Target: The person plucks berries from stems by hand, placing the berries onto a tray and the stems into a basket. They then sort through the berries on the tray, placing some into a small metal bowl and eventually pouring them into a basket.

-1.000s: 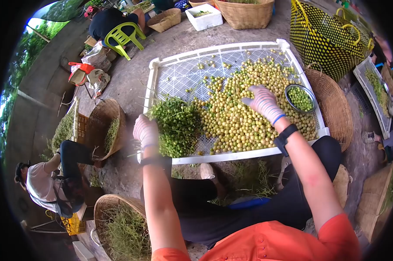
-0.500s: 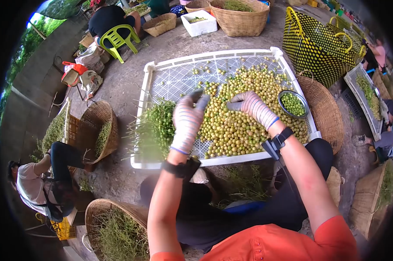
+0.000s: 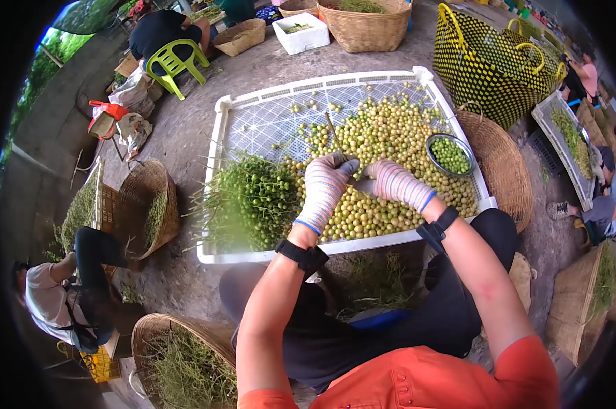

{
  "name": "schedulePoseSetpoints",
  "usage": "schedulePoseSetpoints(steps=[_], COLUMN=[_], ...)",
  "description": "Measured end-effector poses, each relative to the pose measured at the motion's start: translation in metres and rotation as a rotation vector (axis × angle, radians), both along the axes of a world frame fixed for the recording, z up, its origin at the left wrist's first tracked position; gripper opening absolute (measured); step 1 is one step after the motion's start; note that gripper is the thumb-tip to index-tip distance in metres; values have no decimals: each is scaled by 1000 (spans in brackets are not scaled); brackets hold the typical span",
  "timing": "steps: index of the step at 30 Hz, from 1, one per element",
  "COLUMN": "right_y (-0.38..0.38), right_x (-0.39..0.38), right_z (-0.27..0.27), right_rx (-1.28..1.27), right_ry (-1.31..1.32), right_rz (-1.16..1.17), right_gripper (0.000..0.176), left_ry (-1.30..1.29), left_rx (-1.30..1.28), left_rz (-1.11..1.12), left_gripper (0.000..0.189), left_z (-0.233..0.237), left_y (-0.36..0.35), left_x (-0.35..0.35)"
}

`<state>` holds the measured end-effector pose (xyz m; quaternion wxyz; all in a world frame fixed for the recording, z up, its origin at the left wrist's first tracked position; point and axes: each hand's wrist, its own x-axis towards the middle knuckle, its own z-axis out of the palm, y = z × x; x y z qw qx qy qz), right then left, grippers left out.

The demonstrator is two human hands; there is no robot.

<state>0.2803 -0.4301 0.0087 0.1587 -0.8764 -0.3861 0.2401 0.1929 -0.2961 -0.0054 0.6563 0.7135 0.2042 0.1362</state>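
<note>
My left hand (image 3: 326, 185), in a striped, grey-tipped glove, pinches a thin brown stem (image 3: 333, 131) that sticks up past the fingers. Close beside it, my right hand (image 3: 398, 184) in a matching glove has its fingers pressed together; what they grip, if anything, is hidden. Both hands hover over loose yellow-green round fruits (image 3: 403, 133) spread across a white mesh tray (image 3: 264, 133). Left of the hands lies a heap of stemmed green fruits (image 3: 253, 198). At the tray's right side stands a metal bowl (image 3: 450, 155) filled with smaller green fruits.
A wicker basket of bare stems (image 3: 185, 365) is at lower left. Another wicker basket (image 3: 509, 170) adjoins the tray's right side, with a yellow-black woven basket (image 3: 492, 65) behind. Co-workers sit around, one on a green chair (image 3: 175, 63) and one at left (image 3: 55, 293).
My left hand has come right and slightly down, beside my right hand, and a stem now shows in its fingers. More of the green heap is uncovered. The whole view has shifted slightly.
</note>
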Motion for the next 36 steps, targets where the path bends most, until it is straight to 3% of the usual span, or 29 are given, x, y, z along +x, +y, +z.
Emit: schedulePoseSetpoints(steps=[1, 5, 6, 8, 13, 15, 16, 17, 19, 20, 21, 24, 29, 31, 32, 35, 36], right_y=[0, -4, -2, 4, -7, -15, -12, -12, -10, -6, -5, 2, -5, -8, -7, -3, 1], right_x=[2, 8, 3, -4, 13, 16, 21, 22, 16, 17, 15, 6, 14, 19, 20, 1, 0], right_z=[-10, -42, -27, -6, -31, -38, -36, -36, -17, -26, -22, -13, -15, -40, -43, -31, -32], right_rx=[7, 195, 49, -202, -192, 108, 101, 99, 440, 518, 518, 117, -49, 583, 406, 246, 259], right_ry=[-12, -187, -215, -212, -149, -319, -275, -275, 119, 72, 72, -197, -172, -382, -57, 42, 54], right_rz=[33, 200, 124, -4, -46, -3, 24, 25, 23, 49, 49, -54, -90, 195, 138, 85, 84], right_gripper=[41, 40, 40, 43, 38, 41, 55, 55, 58, 47, 47, 36, 38, 40, 48, 41, 32], left_ry=[73, 52, 54, 64, 36, 20, 7, 7, 12, 11, 0, -7, -40, -49, -63, -56, -104], left_rx=[85, 20, 19, 264, 55, -72, -66, -68, -53, -53, -45, -39, -142, -183, -185, -160, -284], left_rz=[6, 14, 10, 32, 56, 74, 79, 80, 59, 58, 48, 56, 104, 96, 83, 61, 57], left_gripper=[15, 18, 18, 17, 16, 15, 14, 14, 15, 15, 15, 15, 15, 16, 16, 16, 16], left_z=[1, -9, -11, -14, -2, 4, 5, 6, 5, 5, 4, 2, 8, 10, 8, 9, 15], left_y=[-1, -1, -3, -5, 3, 5, 6, 6, 6, 5, 5, 4, 7, 8, 8, 6, 4], left_x=[-1, 0, 1, 3, 3, 1, 1, 1, 1, 2, 2, 1, -3, -2, -1, 2, 0])
